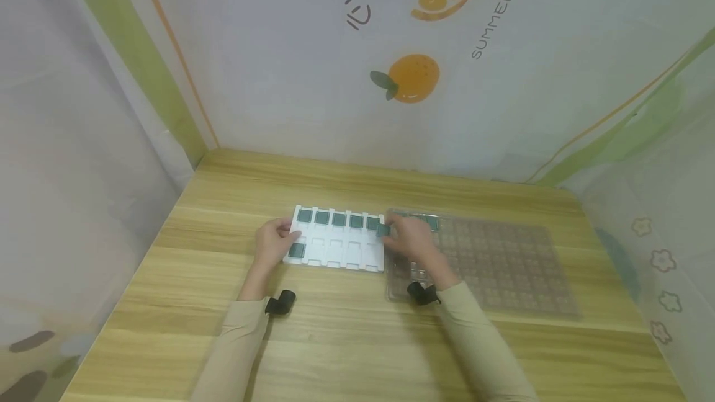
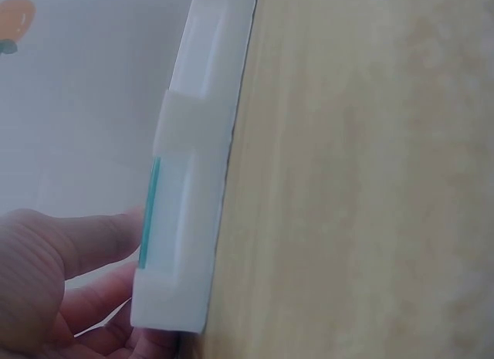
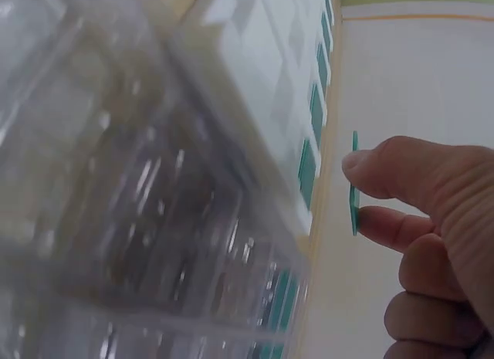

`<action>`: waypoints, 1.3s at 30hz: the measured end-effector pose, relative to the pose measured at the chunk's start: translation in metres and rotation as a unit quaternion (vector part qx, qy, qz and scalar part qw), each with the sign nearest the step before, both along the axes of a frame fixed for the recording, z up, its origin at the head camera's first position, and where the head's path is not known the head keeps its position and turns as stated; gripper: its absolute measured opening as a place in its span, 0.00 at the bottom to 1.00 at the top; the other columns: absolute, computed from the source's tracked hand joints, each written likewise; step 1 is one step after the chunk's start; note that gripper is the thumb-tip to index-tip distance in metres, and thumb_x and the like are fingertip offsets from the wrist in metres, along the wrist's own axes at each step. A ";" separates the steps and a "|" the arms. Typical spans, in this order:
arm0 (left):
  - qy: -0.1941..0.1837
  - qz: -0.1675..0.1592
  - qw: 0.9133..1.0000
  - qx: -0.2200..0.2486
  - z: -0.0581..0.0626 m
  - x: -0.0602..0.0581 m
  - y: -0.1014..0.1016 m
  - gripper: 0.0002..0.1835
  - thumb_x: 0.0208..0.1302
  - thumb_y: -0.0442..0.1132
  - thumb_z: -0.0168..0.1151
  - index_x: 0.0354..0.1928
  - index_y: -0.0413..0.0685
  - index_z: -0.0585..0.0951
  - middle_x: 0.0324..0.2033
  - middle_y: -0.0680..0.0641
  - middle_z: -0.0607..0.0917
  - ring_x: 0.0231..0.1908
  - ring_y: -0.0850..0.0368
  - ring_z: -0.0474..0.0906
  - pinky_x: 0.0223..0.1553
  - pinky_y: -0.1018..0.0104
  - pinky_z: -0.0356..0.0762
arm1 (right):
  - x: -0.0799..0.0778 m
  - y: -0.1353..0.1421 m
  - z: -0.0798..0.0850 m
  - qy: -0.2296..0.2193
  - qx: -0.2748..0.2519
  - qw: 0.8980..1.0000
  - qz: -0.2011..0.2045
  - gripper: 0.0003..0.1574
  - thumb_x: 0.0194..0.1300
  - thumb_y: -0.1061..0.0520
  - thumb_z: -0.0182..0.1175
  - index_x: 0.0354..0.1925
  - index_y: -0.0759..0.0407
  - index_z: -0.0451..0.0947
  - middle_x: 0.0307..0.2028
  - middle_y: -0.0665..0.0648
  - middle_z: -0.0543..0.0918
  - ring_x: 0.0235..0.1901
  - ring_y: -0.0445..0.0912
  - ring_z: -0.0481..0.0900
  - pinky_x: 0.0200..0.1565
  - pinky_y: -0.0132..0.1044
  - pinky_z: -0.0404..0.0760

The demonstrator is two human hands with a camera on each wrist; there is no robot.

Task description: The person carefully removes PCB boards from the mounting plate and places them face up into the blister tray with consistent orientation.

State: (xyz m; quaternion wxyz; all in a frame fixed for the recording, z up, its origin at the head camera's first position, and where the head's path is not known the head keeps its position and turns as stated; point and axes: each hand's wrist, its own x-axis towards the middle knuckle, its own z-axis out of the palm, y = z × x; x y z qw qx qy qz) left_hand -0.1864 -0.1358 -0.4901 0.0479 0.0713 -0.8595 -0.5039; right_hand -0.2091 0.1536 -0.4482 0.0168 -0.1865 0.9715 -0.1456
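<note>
A white plastic tray (image 1: 344, 254) with two rows of pockets lies on the wooden table. Thin green square plates (image 1: 339, 219) fill several pockets of its far row, and one more sits in the near row's left corner. My left hand (image 1: 272, 242) grips the tray's left end, thumb on top and fingers at its side and underneath. Over the tray's far right corner, my right hand (image 1: 413, 237) pinches a green square plate (image 3: 354, 201) between thumb and fingertip. In the right wrist view this plate is seen edge-on, raised clear of the tray.
To the right lies a large clear plastic tray (image 1: 503, 265) with many compartments. A few green plates (image 1: 432, 223) sit in its far left part, partly hidden by my right hand. A printed white curtain (image 1: 290, 79) hangs behind the wooden table (image 1: 335, 340).
</note>
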 end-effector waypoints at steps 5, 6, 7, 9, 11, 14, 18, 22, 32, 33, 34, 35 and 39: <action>0.004 0.000 1.000 -0.005 0.000 0.000 0.000 0.19 0.56 0.29 0.64 0.49 0.26 0.77 0.40 0.31 0.82 0.38 0.41 0.79 0.41 0.53 0.78 | -0.005 0.013 -0.003 -0.007 -0.027 1.000 -0.012 0.21 0.55 0.52 0.67 0.46 0.60 0.79 0.34 0.55 0.85 0.22 0.42 0.75 0.24 0.32 0.75; 0.004 0.000 1.000 -0.005 0.000 0.000 0.000 0.19 0.56 0.29 0.64 0.49 0.26 0.77 0.40 0.31 0.82 0.38 0.41 0.79 0.41 0.53 0.78 | -0.006 0.016 -0.004 -0.009 -0.033 0.999 -0.013 0.20 0.55 0.53 0.67 0.45 0.61 0.80 0.33 0.56 0.84 0.23 0.43 0.75 0.26 0.33 0.75; 0.004 0.001 1.000 -0.005 0.000 0.000 0.000 0.19 0.56 0.29 0.64 0.49 0.26 0.77 0.40 0.31 0.82 0.38 0.41 0.79 0.42 0.52 0.78 | -0.007 0.019 -0.005 -0.008 -0.036 0.999 -0.012 0.19 0.55 0.54 0.67 0.44 0.62 0.80 0.32 0.56 0.84 0.24 0.43 0.76 0.27 0.35 0.76; 0.006 0.001 1.000 -0.006 0.000 0.001 0.000 0.19 0.56 0.29 0.64 0.48 0.26 0.77 0.40 0.31 0.82 0.38 0.41 0.79 0.41 0.52 0.78 | -0.008 0.024 -0.007 -0.009 -0.037 0.999 -0.011 0.18 0.55 0.54 0.66 0.42 0.64 0.79 0.30 0.56 0.83 0.25 0.45 0.77 0.28 0.36 0.77; 0.006 0.000 1.000 -0.005 0.001 0.000 -0.001 0.19 0.56 0.29 0.64 0.48 0.26 0.77 0.39 0.31 0.82 0.38 0.41 0.79 0.41 0.52 0.78 | -0.009 0.028 -0.010 -0.007 -0.033 0.999 -0.012 0.18 0.55 0.55 0.66 0.41 0.63 0.79 0.30 0.56 0.83 0.25 0.45 0.77 0.28 0.36 0.77; 0.006 -0.002 1.000 -0.005 0.001 0.000 -0.001 0.19 0.56 0.29 0.64 0.48 0.25 0.76 0.39 0.30 0.82 0.38 0.41 0.78 0.41 0.52 0.78 | -0.010 0.033 -0.013 -0.008 -0.030 0.999 -0.015 0.18 0.55 0.55 0.67 0.41 0.64 0.78 0.28 0.55 0.82 0.23 0.44 0.75 0.24 0.34 0.75; 0.000 -0.002 1.000 -0.004 0.002 -0.001 -0.002 0.19 0.56 0.30 0.64 0.49 0.25 0.77 0.39 0.31 0.82 0.38 0.41 0.78 0.41 0.53 0.78 | -0.011 0.035 -0.014 -0.008 -0.031 0.999 -0.017 0.17 0.54 0.55 0.67 0.40 0.64 0.79 0.27 0.55 0.82 0.21 0.43 0.74 0.22 0.32 0.74; -0.002 -0.003 1.000 -0.002 0.003 -0.001 -0.003 0.19 0.56 0.30 0.64 0.49 0.25 0.77 0.39 0.31 0.82 0.38 0.41 0.78 0.41 0.52 0.78 | -0.011 0.035 -0.015 -0.003 -0.026 1.000 -0.015 0.17 0.53 0.56 0.68 0.39 0.64 0.79 0.26 0.56 0.82 0.20 0.42 0.73 0.22 0.32 0.73; 0.002 -0.005 1.000 -0.008 0.002 -0.004 -0.003 0.19 0.56 0.30 0.64 0.49 0.26 0.76 0.40 0.31 0.82 0.38 0.41 0.78 0.42 0.52 0.77 | -0.014 0.038 -0.016 -0.025 -0.002 1.000 -0.014 0.17 0.55 0.54 0.67 0.41 0.62 0.79 0.23 0.53 0.80 0.18 0.41 0.71 0.19 0.31 0.70; 0.003 -0.005 1.000 -0.009 0.002 -0.004 -0.003 0.19 0.56 0.30 0.64 0.49 0.26 0.76 0.40 0.31 0.82 0.38 0.41 0.78 0.41 0.52 0.78 | -0.015 0.037 -0.017 -0.028 -0.001 0.999 -0.016 0.17 0.55 0.54 0.67 0.41 0.61 0.80 0.24 0.52 0.80 0.18 0.41 0.71 0.19 0.31 0.70; 0.003 -0.005 1.000 -0.009 0.002 -0.004 -0.003 0.19 0.56 0.30 0.64 0.49 0.26 0.77 0.40 0.31 0.82 0.38 0.41 0.78 0.41 0.53 0.78 | -0.015 0.038 -0.017 -0.029 0.002 0.999 -0.016 0.17 0.55 0.53 0.67 0.41 0.61 0.80 0.24 0.52 0.81 0.19 0.41 0.71 0.19 0.31 0.70; 0.006 -0.006 1.000 -0.010 0.002 -0.003 -0.003 0.19 0.56 0.30 0.65 0.49 0.25 0.77 0.39 0.31 0.82 0.38 0.41 0.78 0.40 0.53 0.78 | -0.015 0.038 -0.017 -0.032 0.003 0.999 -0.016 0.17 0.55 0.53 0.67 0.42 0.61 0.80 0.24 0.52 0.81 0.19 0.41 0.71 0.19 0.31 0.70; 0.009 -0.006 1.000 -0.008 0.001 -0.003 -0.003 0.19 0.55 0.29 0.65 0.48 0.25 0.77 0.39 0.31 0.82 0.37 0.41 0.78 0.39 0.54 0.78 | -0.015 0.037 -0.017 -0.036 0.010 0.999 -0.019 0.18 0.55 0.52 0.67 0.43 0.61 0.80 0.27 0.54 0.82 0.20 0.42 0.73 0.20 0.31 0.72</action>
